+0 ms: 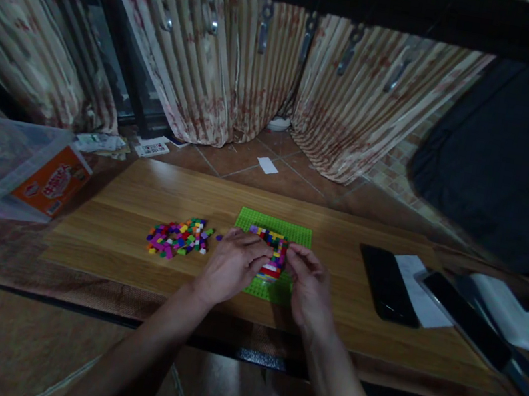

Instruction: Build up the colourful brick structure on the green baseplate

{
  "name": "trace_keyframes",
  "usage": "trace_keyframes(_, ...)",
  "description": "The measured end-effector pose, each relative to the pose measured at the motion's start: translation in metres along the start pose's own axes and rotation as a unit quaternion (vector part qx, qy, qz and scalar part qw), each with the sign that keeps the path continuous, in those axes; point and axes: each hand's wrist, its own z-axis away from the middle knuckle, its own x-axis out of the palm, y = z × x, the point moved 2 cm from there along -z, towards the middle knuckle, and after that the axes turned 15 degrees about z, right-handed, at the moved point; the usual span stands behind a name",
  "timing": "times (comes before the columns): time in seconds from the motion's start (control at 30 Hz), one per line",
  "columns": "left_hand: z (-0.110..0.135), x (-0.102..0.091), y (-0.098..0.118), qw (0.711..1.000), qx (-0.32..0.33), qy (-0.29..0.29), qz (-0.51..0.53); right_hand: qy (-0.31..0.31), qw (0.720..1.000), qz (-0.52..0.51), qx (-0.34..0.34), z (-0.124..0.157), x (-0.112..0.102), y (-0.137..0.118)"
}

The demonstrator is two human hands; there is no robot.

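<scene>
A lime-green studded baseplate [284, 289] lies on the wooden board, and on it stands a small structure of coloured toy bricks [273, 268] in red, yellow, white, blue and purple. My left hand [231, 265] reaches over the left side of this structure, its fingers bent and pressed together at the bricks. Whatever those fingertips hold is hidden. At the structure's right side is my right hand [311, 287], thumb and forefinger pinched close to the bricks. Anything between them is too small to make out. Left of my left hand lies a loose pile of coloured bricks [179, 238].
A clear plastic bin [1, 161] with an orange label stands at the left. On the right lie a black phone-like slab [389, 285], a white paper [418, 291] and another dark-faced device [467, 320]. Curtains [245, 73] hang beyond the wooden board [126, 202].
</scene>
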Motion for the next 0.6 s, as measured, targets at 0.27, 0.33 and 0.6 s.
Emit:
trace_keyframes(0.27, 0.0011, 0.0042, 0.0004, 0.999, 0.004, 0.028, -0.023, 0.000, 1.000, 0.022, 0.009, -0.0009, 0.0004, -0.0004)
trace_keyframes(0.33, 0.0016, 0.0038, -0.0001, 0.999, -0.004, 0.046, -0.019, 0.001, 1.000, 0.029, 0.012, -0.0007, -0.0009, 0.0005)
trace_keyframes(0.6, 0.0014, -0.0008, -0.0039, 0.996, -0.039, 0.053, 0.061, 0.007, 0.999, 0.024, 0.031, -0.0009, -0.0027, 0.0037)
